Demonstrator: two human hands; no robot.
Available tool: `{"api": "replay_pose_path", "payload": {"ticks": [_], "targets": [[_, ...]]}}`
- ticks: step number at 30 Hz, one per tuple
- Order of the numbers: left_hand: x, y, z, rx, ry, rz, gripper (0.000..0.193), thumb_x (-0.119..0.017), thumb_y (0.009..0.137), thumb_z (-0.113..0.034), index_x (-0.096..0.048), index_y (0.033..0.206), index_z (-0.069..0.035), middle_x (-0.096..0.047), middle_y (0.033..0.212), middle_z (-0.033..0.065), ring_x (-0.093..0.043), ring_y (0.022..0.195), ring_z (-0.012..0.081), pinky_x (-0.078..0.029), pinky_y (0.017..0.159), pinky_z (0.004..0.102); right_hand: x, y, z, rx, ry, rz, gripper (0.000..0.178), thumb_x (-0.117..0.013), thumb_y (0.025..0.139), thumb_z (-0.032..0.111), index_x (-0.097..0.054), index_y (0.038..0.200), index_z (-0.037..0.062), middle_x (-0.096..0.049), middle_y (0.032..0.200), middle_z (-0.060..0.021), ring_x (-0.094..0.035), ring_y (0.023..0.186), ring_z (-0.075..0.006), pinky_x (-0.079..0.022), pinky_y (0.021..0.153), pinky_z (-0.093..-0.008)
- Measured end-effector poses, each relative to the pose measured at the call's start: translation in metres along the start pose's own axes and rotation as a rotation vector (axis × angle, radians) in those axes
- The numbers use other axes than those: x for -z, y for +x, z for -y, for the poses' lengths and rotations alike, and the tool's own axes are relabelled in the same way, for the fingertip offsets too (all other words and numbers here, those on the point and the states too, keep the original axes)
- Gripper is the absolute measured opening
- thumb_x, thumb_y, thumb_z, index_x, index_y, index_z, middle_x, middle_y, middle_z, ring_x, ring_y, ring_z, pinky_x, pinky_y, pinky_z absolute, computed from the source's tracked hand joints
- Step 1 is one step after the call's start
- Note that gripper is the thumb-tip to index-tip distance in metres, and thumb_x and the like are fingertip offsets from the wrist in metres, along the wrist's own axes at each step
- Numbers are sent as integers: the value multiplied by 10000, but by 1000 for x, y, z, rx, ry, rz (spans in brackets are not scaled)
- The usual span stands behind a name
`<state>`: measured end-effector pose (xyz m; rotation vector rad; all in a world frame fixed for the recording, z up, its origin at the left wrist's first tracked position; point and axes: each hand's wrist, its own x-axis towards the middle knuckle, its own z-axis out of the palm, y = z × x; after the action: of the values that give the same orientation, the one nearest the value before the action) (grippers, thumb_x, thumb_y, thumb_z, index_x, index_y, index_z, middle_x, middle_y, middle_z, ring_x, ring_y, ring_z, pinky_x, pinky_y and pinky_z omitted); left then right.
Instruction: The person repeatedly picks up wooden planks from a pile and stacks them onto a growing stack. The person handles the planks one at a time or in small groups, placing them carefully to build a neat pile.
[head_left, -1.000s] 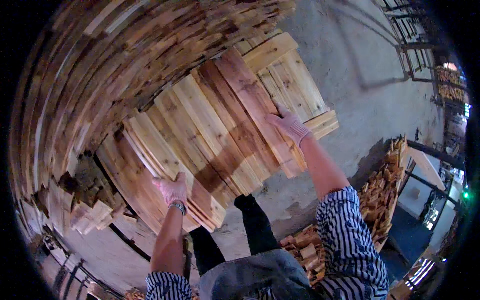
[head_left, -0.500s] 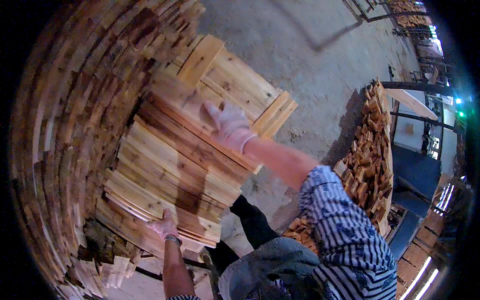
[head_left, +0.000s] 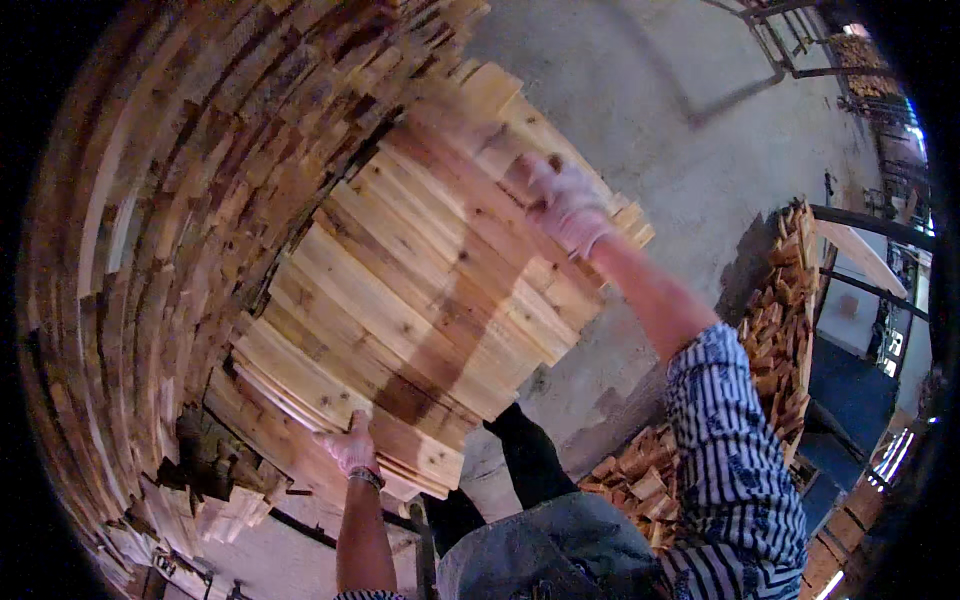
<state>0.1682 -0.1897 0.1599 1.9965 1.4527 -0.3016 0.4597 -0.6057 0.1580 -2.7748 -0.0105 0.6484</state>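
Note:
Pale wooden boards [head_left: 400, 265] lie side by side in a fanned row in front of me. My left hand [head_left: 352, 445], in a thin light glove, rests at the near end of the row with thumb and fingers apart. It touches a small layered pile of boards [head_left: 300, 375]. My gloved right hand [head_left: 570, 210] is at the far end, blurred by motion. Its bent fingers are closed over the edge of a reddish wooden board [head_left: 470, 165], also blurred. The fingertips are partly hidden.
A tall wall of stacked boards [head_left: 150, 240] rises along the left. To the right, a heap of short wood pieces [head_left: 775, 340] lies beside dark machinery [head_left: 850, 350]. Grey concrete floor [head_left: 640, 130] shows beyond the boards. A metal frame [head_left: 790, 50] stands far right.
My right hand has moved away from me with the reddish board, and more pale boards show flat behind it. My left hand stays at the near pile. The whole view has shifted slightly.

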Motion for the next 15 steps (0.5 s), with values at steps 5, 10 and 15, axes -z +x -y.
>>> {"api": "replay_pose_path", "payload": {"ticks": [5,10,15], "targets": [[-7,-10,-18,-38,-121,58,794,-790,799,-78,-330,1433,51,-494,1435,195,-519,1270,302,-438,1084,420,-69,-1,-13,-80,-246,-393,662,-666,844,478,-466,1436,259,-479,1343,-220,-450,1264,-421,-334,1062,-553],[-1,-22,-27,-38,-491,189,684,-758,833,-38,-367,1391,19,-555,1356,169,-582,1173,281,-531,975,416,16,-48,59,192,22,54,730,-677,874,474,-430,1454,106,-462,1430,-236,-437,1329,-438,-381,1094,-501],[-46,-49,-33,187,-722,493,578,-726,874,-91,-433,1360,17,-576,1316,139,-590,1136,258,-552,889,402,-39,-173,162,510,381,315,1007,-705,836,583,-248,1559,52,-531,1345,-293,-540,1237,-446,-458,1034,-468]]}}
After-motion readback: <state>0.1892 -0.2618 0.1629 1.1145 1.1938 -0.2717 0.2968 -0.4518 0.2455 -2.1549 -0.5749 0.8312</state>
